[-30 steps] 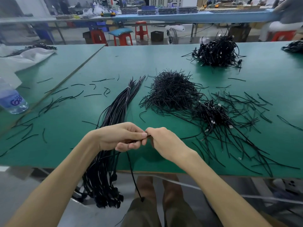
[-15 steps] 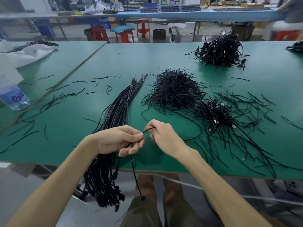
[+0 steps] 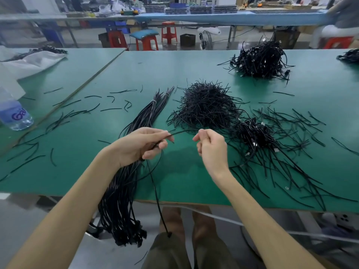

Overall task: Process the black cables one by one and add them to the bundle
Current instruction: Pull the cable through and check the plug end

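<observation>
Moved: the hands, joined a second ago, are now apart. The right hand (image 3: 211, 147) has drawn off to the right.
- Strand (image 3: 182, 131): thin, black, stretched between the two hands. It looks like a tie coming off, so this cable is probably nearly ready for the bundle.
- Left hand (image 3: 139, 145): fingers curled round one cable (image 3: 155, 195), which hangs off the table's near edge to a plug at the knees.
- Right hand: fingers curled, tips pinching the strand's end.
- Bundle (image 3: 124, 191): under the left hand, tied at its far end, near end hanging off the table (image 3: 174, 65). I cannot tell whether the hand grips it too.
- Cable pile (image 3: 256, 133): near right, still waiting.
- Tie heap (image 3: 206, 107): centre.
- Bottle (image 3: 15, 115): left, clear, contents unreadable.
- White bag (image 3: 33, 62): far left, black cables on or in it.
</observation>
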Motion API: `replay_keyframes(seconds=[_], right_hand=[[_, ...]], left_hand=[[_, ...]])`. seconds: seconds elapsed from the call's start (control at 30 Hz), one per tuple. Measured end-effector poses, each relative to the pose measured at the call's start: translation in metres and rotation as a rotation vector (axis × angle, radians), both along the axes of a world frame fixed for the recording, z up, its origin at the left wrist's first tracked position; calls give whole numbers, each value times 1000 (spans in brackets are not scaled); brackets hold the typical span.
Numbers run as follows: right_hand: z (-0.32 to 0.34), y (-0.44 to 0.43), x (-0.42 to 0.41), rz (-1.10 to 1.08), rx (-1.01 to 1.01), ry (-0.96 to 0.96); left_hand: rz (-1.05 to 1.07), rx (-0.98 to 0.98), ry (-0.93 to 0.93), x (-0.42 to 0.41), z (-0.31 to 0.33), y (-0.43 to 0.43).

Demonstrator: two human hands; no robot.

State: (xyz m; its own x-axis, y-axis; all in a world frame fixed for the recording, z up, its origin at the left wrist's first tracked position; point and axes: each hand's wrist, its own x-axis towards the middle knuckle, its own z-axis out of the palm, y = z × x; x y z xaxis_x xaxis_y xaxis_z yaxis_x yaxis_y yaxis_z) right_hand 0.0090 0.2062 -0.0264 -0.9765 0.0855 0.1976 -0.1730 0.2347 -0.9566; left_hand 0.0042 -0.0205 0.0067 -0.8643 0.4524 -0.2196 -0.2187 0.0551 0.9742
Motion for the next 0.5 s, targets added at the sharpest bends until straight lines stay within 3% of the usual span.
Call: replay_keyframes(seconds=[0.13,0.37,0.5], right_hand=[[-7,20,2,-56,-43,28],[-21,13,19,261,88,66],[-28,15,21,383,241,39]], left_hand=[[181,234,29,-4,-12,-19],[413,859,-129,-11,-11,-2],[438,746,-82,-13,-8,12]])
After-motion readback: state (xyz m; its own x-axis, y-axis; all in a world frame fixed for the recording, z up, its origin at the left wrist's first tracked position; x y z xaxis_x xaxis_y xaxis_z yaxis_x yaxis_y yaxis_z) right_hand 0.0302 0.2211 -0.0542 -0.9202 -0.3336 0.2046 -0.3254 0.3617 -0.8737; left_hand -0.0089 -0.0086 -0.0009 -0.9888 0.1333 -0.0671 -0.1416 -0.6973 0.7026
